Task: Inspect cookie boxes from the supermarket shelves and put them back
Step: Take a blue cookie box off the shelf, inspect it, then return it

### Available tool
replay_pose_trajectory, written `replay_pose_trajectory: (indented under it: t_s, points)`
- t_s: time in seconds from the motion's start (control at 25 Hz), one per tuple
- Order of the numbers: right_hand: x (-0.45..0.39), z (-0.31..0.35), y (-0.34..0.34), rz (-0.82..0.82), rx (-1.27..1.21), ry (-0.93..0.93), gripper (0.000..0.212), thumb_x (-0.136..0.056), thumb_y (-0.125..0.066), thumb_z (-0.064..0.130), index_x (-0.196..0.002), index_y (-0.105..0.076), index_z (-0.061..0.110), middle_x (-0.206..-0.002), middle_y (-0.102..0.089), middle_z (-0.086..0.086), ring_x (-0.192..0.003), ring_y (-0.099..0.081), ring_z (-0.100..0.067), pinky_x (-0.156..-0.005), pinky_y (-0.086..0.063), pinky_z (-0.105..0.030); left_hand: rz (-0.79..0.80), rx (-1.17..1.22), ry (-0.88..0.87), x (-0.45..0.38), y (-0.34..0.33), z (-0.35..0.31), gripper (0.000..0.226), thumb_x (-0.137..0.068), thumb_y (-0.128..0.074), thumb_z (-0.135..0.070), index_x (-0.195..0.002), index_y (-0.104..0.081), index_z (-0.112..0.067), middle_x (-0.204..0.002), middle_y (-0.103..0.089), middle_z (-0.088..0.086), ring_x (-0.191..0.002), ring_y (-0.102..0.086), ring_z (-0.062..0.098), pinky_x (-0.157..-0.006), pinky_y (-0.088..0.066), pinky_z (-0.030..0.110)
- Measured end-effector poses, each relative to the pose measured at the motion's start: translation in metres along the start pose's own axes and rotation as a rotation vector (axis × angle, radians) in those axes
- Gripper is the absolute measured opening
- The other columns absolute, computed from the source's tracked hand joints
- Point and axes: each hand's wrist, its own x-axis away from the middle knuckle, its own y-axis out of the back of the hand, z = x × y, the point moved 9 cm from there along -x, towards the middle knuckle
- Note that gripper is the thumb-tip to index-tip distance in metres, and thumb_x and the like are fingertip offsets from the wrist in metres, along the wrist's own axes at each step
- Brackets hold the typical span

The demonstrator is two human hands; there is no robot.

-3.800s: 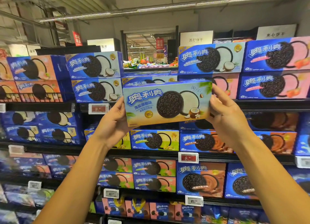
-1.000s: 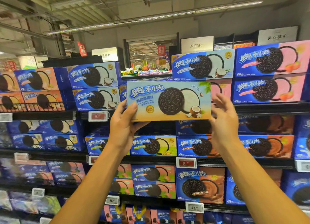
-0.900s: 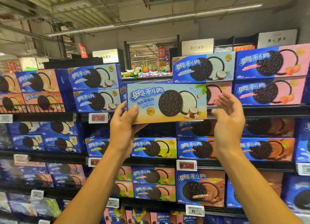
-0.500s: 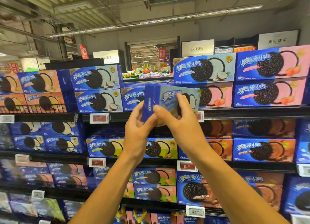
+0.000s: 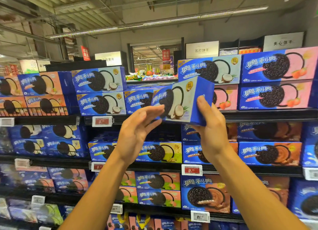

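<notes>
A blue coconut cookie box (image 5: 182,102) is turned at an angle in front of the top shelf, its short blue end facing me and its front face slanting away to the left. My right hand (image 5: 209,126) grips that near end from below and the side. My left hand (image 5: 137,131) is open, fingers spread, with its fingertips at the box's lower left edge. Behind the box is a gap in the top row, between the coconut boxes (image 5: 101,92) on the left and the pink strawberry boxes (image 5: 275,80) on the right.
Several shelves (image 5: 258,115) are packed with cookie boxes in blue, pink, orange and brown. Red price tags (image 5: 102,121) hang on the shelf edges. Another coconut box (image 5: 209,69) sits top right of the gap. Store signs and ceiling lights are above.
The box was held flat, facing me, by both hands. It has been turned end-on toward the shelf; my right hand shifted to the near end, and my left hand has opened off it.
</notes>
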Motion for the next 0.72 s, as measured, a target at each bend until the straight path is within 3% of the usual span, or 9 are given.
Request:
replay_pose_trajectory:
  t_s: [0.12,0.2,0.28,0.36,0.52,0.6,0.72]
  points:
    - [-0.003,-0.017,0.016,-0.007,-0.09,-0.103,0.037,-0.088,-0.06,0.047,-0.114,-0.073,0.024,-0.113,-0.076,0.001,-0.1,-0.071,-0.017,-0.088,-0.056,-0.037,-0.408,-0.257,-0.006,0.005,0.058,0.007,0.021,-0.097,-0.052,-0.014,-0.098,-0.071,-0.021,-0.106,-0.073,-0.003,-0.108,-0.064,0.013,-0.092,-0.046,0.036]
    - [-0.007,-0.02,0.023,0.008,-0.159,-0.118,0.037,-0.09,-0.053,0.049,-0.111,-0.077,0.03,-0.117,-0.074,0.0,-0.102,-0.071,-0.017,-0.088,-0.054,-0.037,-0.507,-0.252,0.078,0.007,0.078,0.018,0.02,-0.1,-0.052,-0.015,-0.108,-0.065,-0.027,-0.116,-0.066,-0.007,-0.11,-0.06,0.008,-0.097,-0.044,0.038]
    - [-0.01,-0.021,0.029,0.023,-0.239,-0.142,0.041,-0.089,-0.052,0.052,-0.115,-0.076,0.03,-0.122,-0.072,-0.001,-0.103,-0.069,-0.018,-0.084,-0.054,-0.037,-0.466,-0.156,0.191,0.004,0.08,0.03,0.023,-0.1,-0.051,-0.024,-0.121,-0.058,-0.029,-0.131,-0.061,-0.001,-0.117,-0.059,0.012,-0.101,-0.045,0.04]
    - [-0.012,-0.023,0.028,0.074,-0.296,-0.17,0.048,-0.085,-0.061,0.057,-0.123,-0.071,0.028,-0.128,-0.069,-0.004,-0.107,-0.066,-0.021,-0.081,-0.053,-0.037,-0.368,-0.06,0.253,0.002,0.071,0.037,0.032,-0.096,-0.05,-0.036,-0.125,-0.06,-0.027,-0.131,-0.065,0.002,-0.117,-0.062,0.016,-0.1,-0.047,0.043]
    - [-0.009,-0.032,0.021,0.196,-0.346,-0.222,0.07,-0.064,-0.079,0.066,-0.123,-0.071,0.029,-0.127,-0.069,-0.002,-0.108,-0.067,-0.018,-0.083,-0.057,-0.036,-0.275,0.042,0.246,0.004,0.055,0.033,0.031,-0.088,-0.055,-0.043,-0.109,-0.075,-0.032,-0.122,-0.071,0.002,-0.112,-0.067,0.019,-0.082,-0.058,0.041]
    - [-0.01,-0.036,0.026,0.173,-0.356,-0.216,0.068,-0.065,-0.077,0.067,-0.122,-0.072,0.029,-0.127,-0.069,-0.002,-0.11,-0.066,-0.019,-0.09,-0.054,-0.039,-0.28,0.073,0.216,0.005,0.053,0.028,0.03,-0.09,-0.054,-0.042,-0.11,-0.075,-0.031,-0.122,-0.071,0.002,-0.11,-0.068,0.019,-0.078,-0.059,0.04]
    - [-0.015,-0.039,0.042,0.053,-0.326,-0.189,0.059,-0.082,-0.062,0.06,-0.129,-0.067,0.025,-0.131,-0.067,-0.005,-0.12,-0.06,-0.025,-0.096,-0.051,-0.041,-0.296,0.063,0.147,0.003,0.056,0.018,0.03,-0.093,-0.052,-0.039,-0.113,-0.073,-0.029,-0.121,-0.071,0.001,-0.107,-0.069,0.017,-0.078,-0.06,0.04]
